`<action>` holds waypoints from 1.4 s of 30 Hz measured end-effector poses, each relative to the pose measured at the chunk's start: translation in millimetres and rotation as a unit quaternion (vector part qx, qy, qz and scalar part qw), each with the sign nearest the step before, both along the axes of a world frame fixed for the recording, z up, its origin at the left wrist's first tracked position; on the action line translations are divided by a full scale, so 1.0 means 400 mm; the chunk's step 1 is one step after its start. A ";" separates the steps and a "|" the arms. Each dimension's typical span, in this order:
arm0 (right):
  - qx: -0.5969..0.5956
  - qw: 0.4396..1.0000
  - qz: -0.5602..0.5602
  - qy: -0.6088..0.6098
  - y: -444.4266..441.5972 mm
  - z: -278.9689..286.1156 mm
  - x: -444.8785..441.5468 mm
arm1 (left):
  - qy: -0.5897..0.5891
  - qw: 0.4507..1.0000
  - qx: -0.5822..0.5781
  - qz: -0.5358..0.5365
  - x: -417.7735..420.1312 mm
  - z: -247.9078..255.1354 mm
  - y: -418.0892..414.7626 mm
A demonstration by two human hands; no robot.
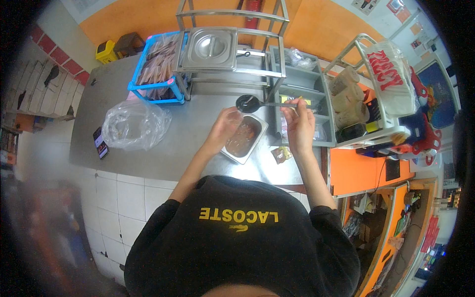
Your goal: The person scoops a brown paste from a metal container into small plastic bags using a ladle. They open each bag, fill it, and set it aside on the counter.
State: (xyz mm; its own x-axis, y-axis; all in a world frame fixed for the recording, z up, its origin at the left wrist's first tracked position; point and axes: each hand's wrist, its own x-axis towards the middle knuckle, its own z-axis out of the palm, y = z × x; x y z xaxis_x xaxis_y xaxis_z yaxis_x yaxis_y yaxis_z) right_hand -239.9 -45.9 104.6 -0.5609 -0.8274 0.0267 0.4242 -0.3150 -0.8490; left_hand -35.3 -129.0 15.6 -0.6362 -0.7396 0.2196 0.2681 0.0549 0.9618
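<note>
My right hand (300, 124) grips the handle of a black ladle (249, 104), whose bowl points left. Close to that bowl, my left hand (223, 128) pinches what looks like a small clear plastic bag (233, 116). The fingers partly hide this film. Below both hands stands a rectangular metal food pan (256, 143) holding a brownish sauce with pieces (240, 139). On the steel table (178, 148), just right of the pan, lies a small knotted bag with brown contents (281, 154).
A blue basket (156, 89) of filled plastic sleeves stands at the back left. Before it sits a crumpled clear bag (135, 126) beside a phone (100, 143). Behind are a steel rack (232, 72) and lidded pan (210, 48). A grey divided tray (302, 83) borders the right side.
</note>
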 end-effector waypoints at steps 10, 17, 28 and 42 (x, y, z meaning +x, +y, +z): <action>0.279 0.807 0.082 0.514 0.053 -0.245 0.006 | 0.195 0.952 0.233 0.032 0.055 0.059 -0.015; -0.023 0.900 0.089 0.425 0.015 0.025 0.116 | -0.041 0.984 -0.137 -0.104 0.046 0.271 0.002; -0.050 0.884 0.002 0.465 0.030 0.112 0.132 | -0.117 0.971 -0.208 0.022 0.057 0.343 -0.012; -0.066 0.853 0.001 0.517 0.038 0.117 0.127 | -0.038 0.977 -0.206 0.036 0.044 0.332 -0.009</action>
State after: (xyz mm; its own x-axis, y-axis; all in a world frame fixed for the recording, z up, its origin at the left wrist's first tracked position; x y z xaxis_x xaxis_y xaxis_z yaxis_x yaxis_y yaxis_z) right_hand -189.0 -30.8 151.5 -0.1797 -0.7798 0.5996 -0.5302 -0.4367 -0.7268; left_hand -17.9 -132.6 148.3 -0.6122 -0.6415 0.4623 0.1783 0.4576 0.8711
